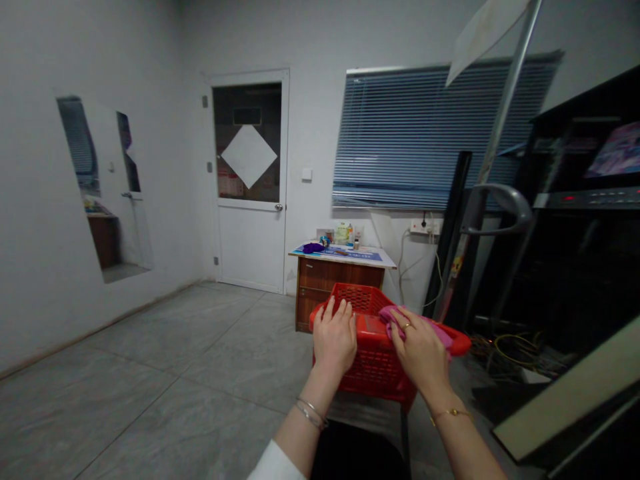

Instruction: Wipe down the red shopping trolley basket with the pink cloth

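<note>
A red plastic basket (370, 363) with perforated walls stands in front of me, with a dark leg visible below it. My left hand (336, 333) rests over the near left part of its rim, fingers curled onto the edge. On the right side of the rim lies a pink cloth (440, 331). My right hand (419, 347) presses down on this cloth, its fingers bent over it against the basket. The palm sides of both hands are hidden, and the basket's inside shows only in part.
Behind the basket is a brown cabinet (306, 293) carrying small bottles and a purple item (313, 248). A metal pole with a grey handle (500, 210) stands to the right, near a dark rack (575, 167) and loose cables (520, 350). A white door (250, 250) is at the back.
</note>
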`<action>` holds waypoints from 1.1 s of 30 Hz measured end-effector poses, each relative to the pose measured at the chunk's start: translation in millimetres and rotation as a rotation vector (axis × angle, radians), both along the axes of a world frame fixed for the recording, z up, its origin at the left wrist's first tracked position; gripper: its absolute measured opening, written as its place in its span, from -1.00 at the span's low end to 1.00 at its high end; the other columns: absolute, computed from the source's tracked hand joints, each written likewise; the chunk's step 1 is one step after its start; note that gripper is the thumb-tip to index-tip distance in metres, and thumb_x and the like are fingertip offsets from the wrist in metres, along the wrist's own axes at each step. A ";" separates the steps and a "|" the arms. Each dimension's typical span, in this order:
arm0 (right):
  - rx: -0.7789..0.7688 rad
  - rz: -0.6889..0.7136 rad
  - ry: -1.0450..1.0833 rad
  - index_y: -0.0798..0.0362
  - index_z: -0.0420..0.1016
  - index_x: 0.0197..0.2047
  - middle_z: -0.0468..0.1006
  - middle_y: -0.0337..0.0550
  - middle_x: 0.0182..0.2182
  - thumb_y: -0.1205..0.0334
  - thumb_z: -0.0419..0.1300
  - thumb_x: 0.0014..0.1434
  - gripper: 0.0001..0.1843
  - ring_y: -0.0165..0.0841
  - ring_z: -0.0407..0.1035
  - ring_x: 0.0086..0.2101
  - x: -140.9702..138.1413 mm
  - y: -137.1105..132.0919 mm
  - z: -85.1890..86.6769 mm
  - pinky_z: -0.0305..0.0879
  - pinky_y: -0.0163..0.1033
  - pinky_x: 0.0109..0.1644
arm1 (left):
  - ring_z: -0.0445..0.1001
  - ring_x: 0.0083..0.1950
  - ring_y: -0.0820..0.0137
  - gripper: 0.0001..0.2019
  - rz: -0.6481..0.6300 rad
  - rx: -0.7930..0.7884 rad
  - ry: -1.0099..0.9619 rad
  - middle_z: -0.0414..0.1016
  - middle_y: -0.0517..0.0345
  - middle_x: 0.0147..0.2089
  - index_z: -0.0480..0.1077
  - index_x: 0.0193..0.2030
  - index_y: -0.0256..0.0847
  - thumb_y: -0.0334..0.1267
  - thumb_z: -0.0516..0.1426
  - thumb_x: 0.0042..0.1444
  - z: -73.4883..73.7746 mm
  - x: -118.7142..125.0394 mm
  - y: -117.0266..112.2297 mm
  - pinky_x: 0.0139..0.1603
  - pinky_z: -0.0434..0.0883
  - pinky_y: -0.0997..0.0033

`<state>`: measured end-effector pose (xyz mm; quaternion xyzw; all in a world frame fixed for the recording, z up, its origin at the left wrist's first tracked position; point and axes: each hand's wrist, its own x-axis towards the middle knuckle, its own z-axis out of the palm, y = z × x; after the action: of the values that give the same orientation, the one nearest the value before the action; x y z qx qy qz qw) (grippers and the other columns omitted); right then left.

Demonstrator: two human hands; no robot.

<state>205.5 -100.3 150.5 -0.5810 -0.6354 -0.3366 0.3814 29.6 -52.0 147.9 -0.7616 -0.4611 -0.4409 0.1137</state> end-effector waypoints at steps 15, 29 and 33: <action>0.141 0.015 0.044 0.02 0.51 0.00 0.56 -0.11 -0.04 0.21 0.06 0.26 -0.69 -0.27 0.39 -0.01 -2.6 8.6 -15.1 0.10 0.02 0.27 | 0.22 0.36 0.21 -0.68 -0.026 0.057 0.043 0.45 0.10 0.20 0.45 0.10 -0.13 -0.26 -0.05 0.35 -4.4 -6.4 9.5 0.39 0.01 -0.08; 0.200 0.079 -0.048 0.07 0.52 0.00 0.57 -0.10 -0.05 0.25 0.09 0.25 -0.70 -0.30 0.40 -0.02 -19.4 16.4 -19.8 0.25 -0.15 0.17 | 0.31 0.30 0.20 -0.71 -0.088 0.149 0.020 0.54 0.10 0.10 0.51 -0.01 -0.11 -0.31 -0.01 0.30 -8.9 -3.7 18.0 0.34 0.11 -0.12; 0.204 -0.028 0.015 0.08 0.53 -0.01 0.58 -0.10 -0.08 0.20 0.08 0.26 -0.69 -0.30 0.43 -0.09 25.9 11.7 -20.9 0.28 -0.16 0.11 | 0.29 0.31 0.20 -0.74 -0.111 0.186 -0.008 0.59 0.14 0.02 0.54 -0.10 -0.10 -0.32 0.02 0.29 -11.7 -1.1 22.5 0.36 0.07 -0.13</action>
<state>231.3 -88.6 129.6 -0.5504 -0.5866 -0.4008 0.4385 28.5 -29.5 136.1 -0.7703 -0.3758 -0.4904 0.1578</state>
